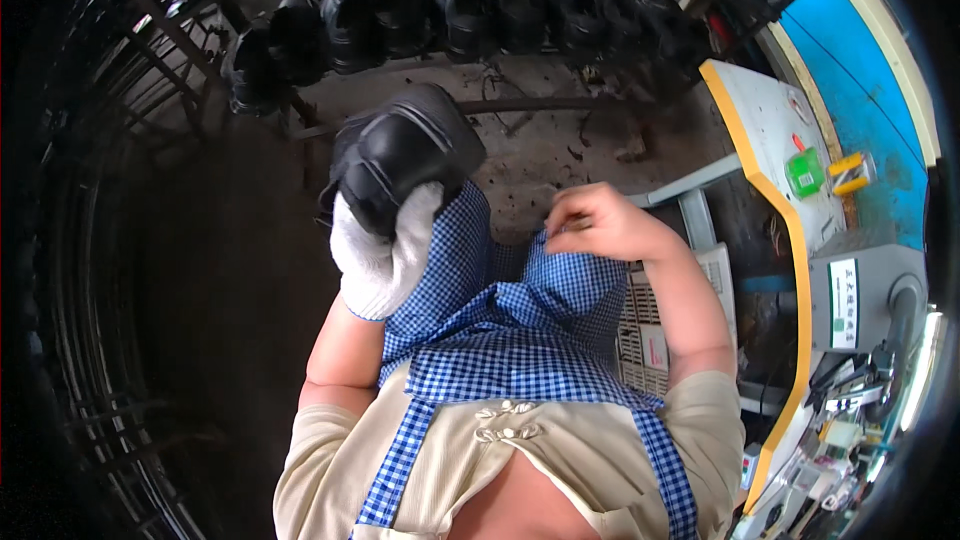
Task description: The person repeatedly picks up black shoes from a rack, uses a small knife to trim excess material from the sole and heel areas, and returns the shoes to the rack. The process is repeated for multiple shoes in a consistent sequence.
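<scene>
My left hand point(385, 258), in a white knitted glove, grips a black shoe point(405, 155) from below, above my left thigh. The shoe is tilted, and its sides hide part of my gloved fingers. Bare and curled, my right hand point(605, 222) hovers by my right knee, apart from the shoe. Its fingertips are drawn together; whatever lies between them, if anything, is too small to name. Beneath both hands is my blue checked apron point(510, 360).
Ahead, a rack carries a row of black shoes point(402, 10). On my right stands a yellow-edged workbench point(760, 105) with a green container point(804, 172), a yellow-labelled jar point(850, 173) and a grey machine point(870, 290). A pale plastic crate point(640, 325) sits beside my right leg.
</scene>
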`<state>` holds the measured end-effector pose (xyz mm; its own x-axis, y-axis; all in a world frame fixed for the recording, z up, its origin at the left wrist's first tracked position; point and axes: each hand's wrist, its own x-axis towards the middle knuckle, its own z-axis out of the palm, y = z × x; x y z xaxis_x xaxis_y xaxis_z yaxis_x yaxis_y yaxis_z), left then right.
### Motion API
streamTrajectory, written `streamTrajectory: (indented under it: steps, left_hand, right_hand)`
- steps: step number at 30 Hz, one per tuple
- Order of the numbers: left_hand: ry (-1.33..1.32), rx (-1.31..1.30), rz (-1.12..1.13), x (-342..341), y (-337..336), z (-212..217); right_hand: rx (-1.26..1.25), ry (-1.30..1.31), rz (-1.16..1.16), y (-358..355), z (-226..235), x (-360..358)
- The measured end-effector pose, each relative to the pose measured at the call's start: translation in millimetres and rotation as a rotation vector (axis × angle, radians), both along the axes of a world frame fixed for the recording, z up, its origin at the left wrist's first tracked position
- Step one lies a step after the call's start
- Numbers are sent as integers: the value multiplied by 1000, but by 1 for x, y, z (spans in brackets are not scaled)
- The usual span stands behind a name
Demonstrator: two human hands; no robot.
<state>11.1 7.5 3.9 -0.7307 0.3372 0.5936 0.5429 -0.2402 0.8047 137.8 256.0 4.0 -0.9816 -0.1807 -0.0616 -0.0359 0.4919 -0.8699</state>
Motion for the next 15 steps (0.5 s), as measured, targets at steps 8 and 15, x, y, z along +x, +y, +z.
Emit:
streamTrajectory:
  steps: [8, 15]
  left_hand:
    - [604, -534, -259, -5, 15, 12]
    - [698, -638, -473, 6, 2, 13]
  right_hand:
    - [-648, -60, -305, -17, -13, -12]
    - [-1010, -284, -559, -31, -95, 0]
